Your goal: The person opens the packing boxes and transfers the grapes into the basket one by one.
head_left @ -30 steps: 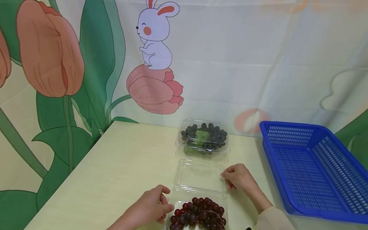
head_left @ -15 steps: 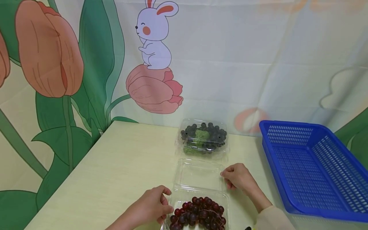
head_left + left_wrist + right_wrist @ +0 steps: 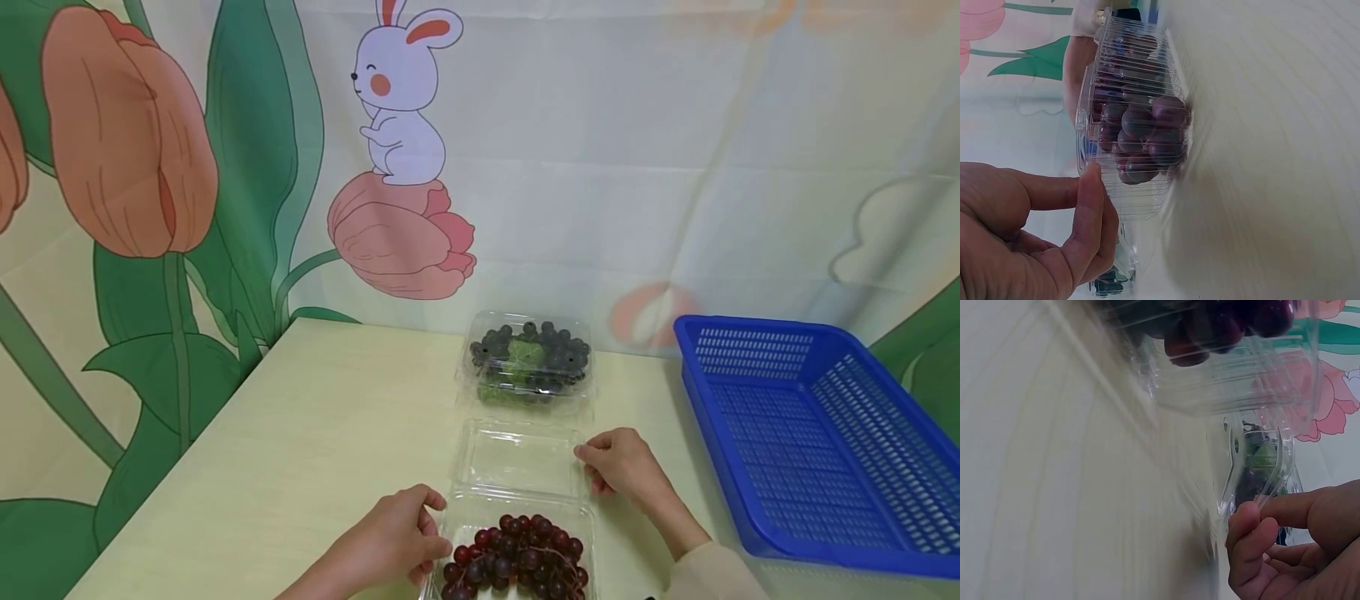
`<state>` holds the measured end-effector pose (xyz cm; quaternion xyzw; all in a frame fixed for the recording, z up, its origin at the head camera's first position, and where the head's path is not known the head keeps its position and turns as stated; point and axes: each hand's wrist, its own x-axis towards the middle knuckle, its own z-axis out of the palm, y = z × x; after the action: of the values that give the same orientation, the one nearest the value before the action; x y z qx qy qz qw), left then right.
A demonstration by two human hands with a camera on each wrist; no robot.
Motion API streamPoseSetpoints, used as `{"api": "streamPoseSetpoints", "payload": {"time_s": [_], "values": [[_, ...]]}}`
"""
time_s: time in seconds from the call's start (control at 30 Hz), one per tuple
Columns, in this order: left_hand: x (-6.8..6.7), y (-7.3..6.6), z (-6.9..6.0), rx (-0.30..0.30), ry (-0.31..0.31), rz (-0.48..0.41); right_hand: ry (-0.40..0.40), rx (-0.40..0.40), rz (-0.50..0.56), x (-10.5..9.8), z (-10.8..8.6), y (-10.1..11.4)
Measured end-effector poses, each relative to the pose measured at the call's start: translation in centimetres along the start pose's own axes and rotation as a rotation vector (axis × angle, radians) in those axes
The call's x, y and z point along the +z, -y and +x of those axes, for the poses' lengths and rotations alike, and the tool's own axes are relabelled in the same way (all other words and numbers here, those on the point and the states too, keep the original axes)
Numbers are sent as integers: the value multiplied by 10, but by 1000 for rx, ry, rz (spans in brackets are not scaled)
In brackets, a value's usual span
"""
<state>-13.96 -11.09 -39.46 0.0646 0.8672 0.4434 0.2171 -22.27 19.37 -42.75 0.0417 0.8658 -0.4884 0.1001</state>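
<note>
A clear plastic clamshell box lies unfolded near the front of the table, a bunch of dark red grapes in its base. Its flat lid extends away from me. My left hand is at the left side of the base; in the left wrist view its thumb and fingertip meet at the rim. At the lid's right edge, my right hand pinches the plastic between thumb and curled fingers, also seen in the right wrist view, where the grapes show above.
Behind the lid stands a closed clear box of dark grapes with a green leaf. A blue perforated basket is on the right of the pale table. A printed cloth hangs behind.
Both hands keep nearly the same place and grip. The whole head view shifts very slightly, and the far edge of the lid appears a little lower.
</note>
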Motion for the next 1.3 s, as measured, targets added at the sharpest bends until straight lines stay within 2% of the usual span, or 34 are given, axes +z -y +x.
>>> {"api": "streamPoseSetpoints", "payload": {"time_s": [0.37,0.73,0.87,1.3], "values": [[1,-1,2,-11,-3,-10,-42,-26,-161,-8,-17,15],[1,-1,2,-17,12,-26,-71,-164,-328,-8,-40,36],[1,0,3,-25,13,-27,-71,-193,-338,-8,-48,43],[2,1,3,-21,10,-37,-21,-194,-287,-8,-73,53]]}}
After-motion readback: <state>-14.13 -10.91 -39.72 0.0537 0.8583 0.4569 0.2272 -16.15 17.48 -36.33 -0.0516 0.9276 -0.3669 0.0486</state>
